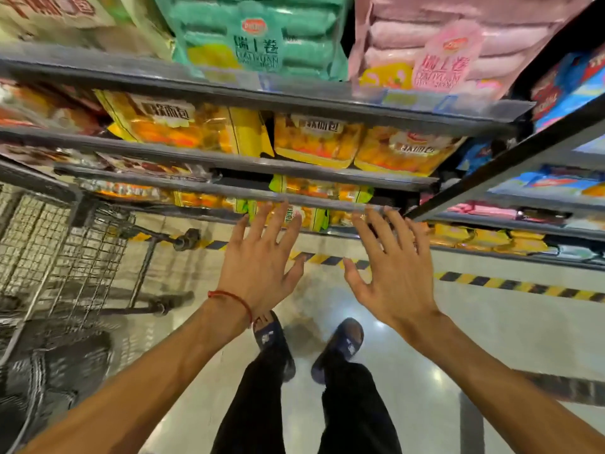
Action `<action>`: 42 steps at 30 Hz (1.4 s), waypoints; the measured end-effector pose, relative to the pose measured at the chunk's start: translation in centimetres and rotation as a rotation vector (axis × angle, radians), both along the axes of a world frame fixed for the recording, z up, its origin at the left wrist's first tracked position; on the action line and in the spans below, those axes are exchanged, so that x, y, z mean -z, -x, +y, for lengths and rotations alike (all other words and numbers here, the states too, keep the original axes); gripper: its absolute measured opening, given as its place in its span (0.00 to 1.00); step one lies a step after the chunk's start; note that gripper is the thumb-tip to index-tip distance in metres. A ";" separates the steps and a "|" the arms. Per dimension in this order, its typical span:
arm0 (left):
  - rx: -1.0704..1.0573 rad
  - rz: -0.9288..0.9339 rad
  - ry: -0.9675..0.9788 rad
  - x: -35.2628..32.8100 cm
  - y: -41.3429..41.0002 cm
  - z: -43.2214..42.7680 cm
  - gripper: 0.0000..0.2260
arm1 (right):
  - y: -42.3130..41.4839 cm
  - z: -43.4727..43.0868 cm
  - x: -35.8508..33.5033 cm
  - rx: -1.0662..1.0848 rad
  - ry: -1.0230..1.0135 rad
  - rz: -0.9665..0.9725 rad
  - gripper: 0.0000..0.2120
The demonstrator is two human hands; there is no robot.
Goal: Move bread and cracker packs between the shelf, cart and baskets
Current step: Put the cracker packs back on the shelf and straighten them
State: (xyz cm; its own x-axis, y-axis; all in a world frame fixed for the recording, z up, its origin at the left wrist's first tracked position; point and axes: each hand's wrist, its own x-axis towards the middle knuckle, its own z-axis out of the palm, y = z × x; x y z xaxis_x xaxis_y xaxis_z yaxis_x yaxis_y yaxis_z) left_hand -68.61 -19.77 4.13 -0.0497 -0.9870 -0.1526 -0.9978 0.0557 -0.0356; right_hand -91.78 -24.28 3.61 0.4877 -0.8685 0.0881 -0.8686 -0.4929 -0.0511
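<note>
Both my hands are stretched out toward a low shelf edge (314, 199), fingers spread, holding nothing. My left hand (262, 257) is just in front of green-and-orange bread packs (304, 216) on that low shelf. My right hand (389, 267) hovers beside it, its fingertips near the shelf rail. Yellow bread packs (314, 139) fill the shelf above. A green roll pack (258, 34) and a pink roll pack (442, 47) stand on the top shelf. The wire cart (72, 244) stands at the left.
Another shelf unit with blue packs (563, 83) and yellow packs (491, 239) runs along the right. Yellow-black hazard tape (510, 285) marks the glossy floor. My feet in dark slippers (340, 345) stand below the hands. Dark items lie in the cart's lower left.
</note>
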 end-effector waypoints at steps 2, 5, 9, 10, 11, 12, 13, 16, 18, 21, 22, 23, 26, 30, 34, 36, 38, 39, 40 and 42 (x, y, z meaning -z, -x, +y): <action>0.016 -0.005 -0.003 4.3 0.1 -0.6 0.30 | -0.1 -0.4 4.3 -0.001 -0.002 0.020 0.30; 0.026 -0.006 0.017 12.1 0.4 -1.5 0.29 | -0.1 -1.4 12.0 -0.018 -0.006 0.032 0.30; -0.003 -0.010 0.059 23.2 0.3 -3.3 0.30 | -0.5 -3.0 23.3 -0.008 0.009 0.048 0.31; -0.008 -0.006 0.063 26.0 0.1 -3.8 0.30 | -0.5 -3.4 26.0 -0.001 0.020 0.040 0.31; -0.006 -0.004 0.075 28.6 -0.1 -4.4 0.30 | -0.5 -3.9 28.6 0.006 0.036 0.025 0.31; -0.002 -0.007 0.097 31.1 -0.4 -4.9 0.30 | -0.6 -4.5 31.1 0.014 0.054 0.007 0.32; 0.000 -0.015 0.126 33.5 -0.6 -5.5 0.29 | -0.6 -5.0 33.4 0.019 0.071 -0.013 0.31; 0.020 -0.042 0.210 39.7 -1.0 -7.0 0.30 | -0.5 -6.7 39.5 0.025 0.127 -0.044 0.31; 0.041 -0.065 0.259 43.2 -1.2 -7.9 0.30 | -0.6 -7.7 42.8 0.017 0.171 -0.041 0.31; 0.091 -0.111 0.337 46.8 -2.2 -9.3 0.29 | -0.7 -8.9 46.4 -0.011 0.232 -0.055 0.31; 0.103 -0.116 0.372 47.4 -2.6 -9.8 0.30 | -0.7 -9.2 47.1 -0.015 0.253 -0.070 0.31; 0.109 -0.121 0.401 47.7 -3.0 -10.2 0.30 | -0.8 -9.4 47.5 -0.009 0.264 -0.077 0.31; 0.089 -0.137 0.470 47.1 -3.8 -11.2 0.31 | -1.4 -10.5 46.9 0.026 0.270 -0.077 0.32; 0.073 -0.128 0.528 43.9 -3.7 -12.4 0.31 | -2.2 -11.4 43.4 0.037 0.328 -0.067 0.31; 0.086 -0.090 0.619 40.9 -4.1 -14.6 0.30 | -3.1 -13.7 40.3 0.079 0.358 -0.170 0.30; 0.076 -0.053 0.678 40.0 -4.5 -16.1 0.29 | -3.3 -15.3 39.2 0.109 0.391 -0.222 0.31; 0.042 -0.011 0.730 39.4 -5.0 -17.9 0.27 | -3.3 -17.1 38.6 0.156 0.416 -0.248 0.31; 0.012 0.015 0.748 39.2 -5.2 -18.8 0.27 | -3.3 -17.9 38.4 0.202 0.415 -0.270 0.30; -0.030 0.049 0.762 38.9 -5.3 -19.7 0.27 | -3.2 -18.7 38.3 0.265 0.396 -0.308 0.28; -0.140 0.152 0.777 38.8 -5.3 -21.2 0.29 | -3.3 -20.0 38.2 0.398 0.316 -0.438 0.28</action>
